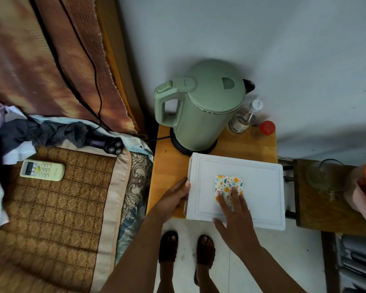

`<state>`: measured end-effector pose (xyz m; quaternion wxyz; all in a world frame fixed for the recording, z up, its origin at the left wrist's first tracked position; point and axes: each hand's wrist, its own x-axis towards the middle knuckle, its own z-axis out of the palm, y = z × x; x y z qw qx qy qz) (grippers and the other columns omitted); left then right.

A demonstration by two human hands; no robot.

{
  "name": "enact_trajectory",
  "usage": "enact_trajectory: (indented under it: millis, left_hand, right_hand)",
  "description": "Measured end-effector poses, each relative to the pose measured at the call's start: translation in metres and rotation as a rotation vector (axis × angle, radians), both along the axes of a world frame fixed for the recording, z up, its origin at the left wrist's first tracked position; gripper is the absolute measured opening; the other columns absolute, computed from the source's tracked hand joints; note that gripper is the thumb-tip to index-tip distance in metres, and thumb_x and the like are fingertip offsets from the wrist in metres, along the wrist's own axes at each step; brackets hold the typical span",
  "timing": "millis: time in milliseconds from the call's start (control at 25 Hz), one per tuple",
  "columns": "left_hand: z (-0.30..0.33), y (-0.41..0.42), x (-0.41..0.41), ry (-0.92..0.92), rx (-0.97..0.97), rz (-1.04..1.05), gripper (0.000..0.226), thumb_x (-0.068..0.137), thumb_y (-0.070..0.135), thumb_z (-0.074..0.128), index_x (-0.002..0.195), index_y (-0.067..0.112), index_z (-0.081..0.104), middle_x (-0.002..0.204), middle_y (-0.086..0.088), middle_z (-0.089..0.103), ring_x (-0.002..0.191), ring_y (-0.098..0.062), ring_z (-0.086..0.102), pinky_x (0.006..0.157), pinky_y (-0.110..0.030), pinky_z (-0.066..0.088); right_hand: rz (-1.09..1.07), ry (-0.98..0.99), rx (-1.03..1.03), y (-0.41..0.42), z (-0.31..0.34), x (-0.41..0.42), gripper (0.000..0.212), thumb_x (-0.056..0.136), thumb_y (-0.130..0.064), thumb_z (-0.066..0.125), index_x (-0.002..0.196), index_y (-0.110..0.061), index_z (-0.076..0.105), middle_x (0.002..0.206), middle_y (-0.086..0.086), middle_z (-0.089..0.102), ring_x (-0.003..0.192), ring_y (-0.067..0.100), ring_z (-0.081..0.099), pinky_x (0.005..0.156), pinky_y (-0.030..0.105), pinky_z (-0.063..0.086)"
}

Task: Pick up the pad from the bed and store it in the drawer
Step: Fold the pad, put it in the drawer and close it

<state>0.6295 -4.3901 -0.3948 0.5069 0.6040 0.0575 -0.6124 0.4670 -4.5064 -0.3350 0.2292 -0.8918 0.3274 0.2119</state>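
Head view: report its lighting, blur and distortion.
Head view: soft, even light, faint shadows on the wall behind the green kettle; wide-angle bending curves the bed at left; the top-left fabric is smeared with blur, while the floral pad under the right hand and the left hand on the white box stay sharp.

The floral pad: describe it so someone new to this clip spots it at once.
Find the small wooden bedside table with the green electric kettle. In front of the kettle sits a white plastic drawer unit; the floral pad lies flat on its top, under the fingers of the right hand. It is the only patterned item there: a small square with orange flowers.
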Motion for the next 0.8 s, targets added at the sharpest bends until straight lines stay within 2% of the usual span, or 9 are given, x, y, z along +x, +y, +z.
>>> enact_trajectory:
  millis: [80,240,320,440,480,560,640,720,800]
  left_hand:
    - [0.003,-0.003,0.000,0.029,-0.021,-0.053,0.088,0.057,0.073,0.065,0.136,0.047,0.039,0.130,0.008,0.057,0.119,-0.018,0.051,0.102,-0.044,0.041]
    - [0.007,-0.005,0.004,-0.024,-0.030,-0.078,0.081,0.066,0.060,0.069,0.138,0.047,0.035,0.127,0.013,0.057,0.109,-0.010,0.055,0.089,-0.034,0.045]
    - [0.006,0.002,0.010,-0.037,-0.022,-0.026,0.078,0.070,0.052,0.071,0.138,0.044,0.036,0.136,0.007,0.052,0.121,-0.019,0.050,0.099,-0.041,0.045]
    - [0.007,0.023,0.025,-0.079,0.049,0.072,0.068,0.076,0.036,0.073,0.136,0.041,0.041,0.133,0.002,0.055,0.120,-0.024,0.052,0.103,-0.046,0.043]
    - [0.007,0.032,0.031,-0.085,0.059,0.115,0.066,0.079,0.027,0.072,0.137,0.037,0.043,0.131,-0.003,0.059,0.115,-0.026,0.057,0.099,-0.046,0.047]
    - [0.010,0.050,0.043,-0.103,0.024,0.185,0.058,0.085,0.016,0.064,0.138,0.027,0.044,0.124,-0.012,0.064,0.097,-0.024,0.068,0.077,-0.038,0.059]
    - [0.013,0.067,0.053,-0.151,0.008,0.195,0.046,0.091,0.017,0.055,0.136,0.025,0.048,0.123,-0.012,0.065,0.093,-0.021,0.068,0.065,-0.029,0.057]
    - [0.016,0.076,0.059,-0.179,0.041,0.183,0.041,0.093,0.029,0.051,0.135,0.028,0.049,0.124,-0.003,0.063,0.100,-0.017,0.063,0.069,-0.028,0.051]
    - [0.017,0.077,0.060,-0.202,0.074,0.152,0.041,0.093,0.036,0.051,0.133,0.030,0.050,0.124,-0.001,0.062,0.104,-0.021,0.062,0.080,-0.038,0.053]
  right_hand:
    - [-0.011,-0.011,-0.003,0.000,-0.001,0.000,0.072,0.090,-0.042,0.053,0.146,-0.028,0.010,0.158,0.010,-0.009,0.146,0.032,-0.006,0.118,0.053,0.015]
    - [0.003,-0.003,0.001,0.000,-0.002,-0.002,0.078,0.087,-0.042,0.058,0.146,-0.028,0.008,0.157,0.010,-0.011,0.146,0.032,-0.006,0.117,0.055,0.017]
    - [0.021,0.018,-0.003,-0.001,-0.003,-0.003,0.082,0.088,-0.040,0.058,0.146,-0.027,0.003,0.156,0.009,-0.016,0.146,0.033,-0.008,0.117,0.056,0.016]
    - [0.039,0.083,-0.032,0.000,-0.006,-0.003,0.084,0.090,-0.043,0.053,0.144,-0.028,-0.009,0.155,0.009,-0.023,0.145,0.033,-0.014,0.117,0.055,0.014]
    - [0.039,0.092,-0.039,0.000,-0.006,-0.002,0.084,0.090,-0.043,0.052,0.144,-0.029,-0.011,0.155,0.010,-0.023,0.145,0.033,-0.014,0.117,0.055,0.014]
    - [0.048,0.098,-0.047,0.002,-0.006,-0.001,0.082,0.090,-0.043,0.052,0.143,-0.031,-0.011,0.156,0.010,-0.022,0.145,0.033,-0.014,0.117,0.054,0.014]
    - [0.049,0.086,-0.049,0.002,-0.004,0.000,0.081,0.090,-0.042,0.053,0.141,-0.033,-0.008,0.156,0.011,-0.020,0.145,0.034,-0.012,0.117,0.055,0.015]
    - [0.056,0.082,-0.060,0.002,-0.003,0.000,0.080,0.090,-0.041,0.054,0.142,-0.032,-0.006,0.157,0.012,-0.017,0.145,0.034,-0.010,0.117,0.054,0.016]
    - [0.060,0.072,-0.065,0.002,-0.001,0.000,0.079,0.089,-0.039,0.055,0.145,-0.029,0.000,0.157,0.013,-0.014,0.145,0.035,-0.007,0.118,0.053,0.017]
